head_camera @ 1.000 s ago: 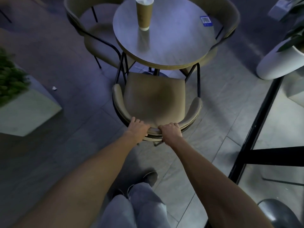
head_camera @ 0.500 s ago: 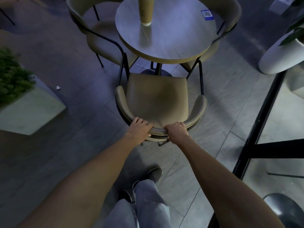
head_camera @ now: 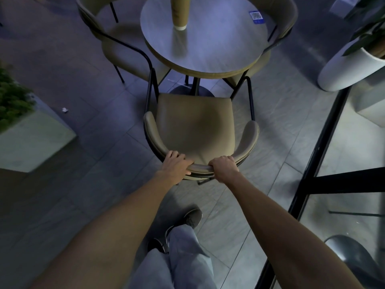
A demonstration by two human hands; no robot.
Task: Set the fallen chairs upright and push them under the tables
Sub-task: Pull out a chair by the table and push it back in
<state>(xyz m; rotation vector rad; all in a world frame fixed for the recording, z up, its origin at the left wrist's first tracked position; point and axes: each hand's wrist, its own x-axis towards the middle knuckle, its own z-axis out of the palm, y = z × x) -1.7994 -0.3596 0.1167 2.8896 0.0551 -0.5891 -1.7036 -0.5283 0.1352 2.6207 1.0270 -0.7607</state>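
— Chair [head_camera: 195, 130] stands upright in front of the round surface [head_camera: 218, 44], its seat front just short of the rim. Where are the hands?

— Both on the curved backrest. The left hand [head_camera: 175, 165] has its fingers [head_camera: 177, 156] wrapped over the top edge, and the right hand [head_camera: 224, 165] is clenched on the same rail just beside it.

— What could spoil the push?

— I'd judge the black armrest frame the risk: if the chair goes in skewed, a tube could knock the rim or the pedestal [head_camera: 192, 91] and jolt the tall paper cup [head_camera: 180, 13]. The neighbouring chair [head_camera: 123, 49] on the left sits close too, so a crooked shove may clip it.

— Anything different from a second ago?

— The grip is unchanged, but the seat front lay under the rim then and now sits clear of it, and the person's foot [head_camera: 192, 217] is planted further forward.
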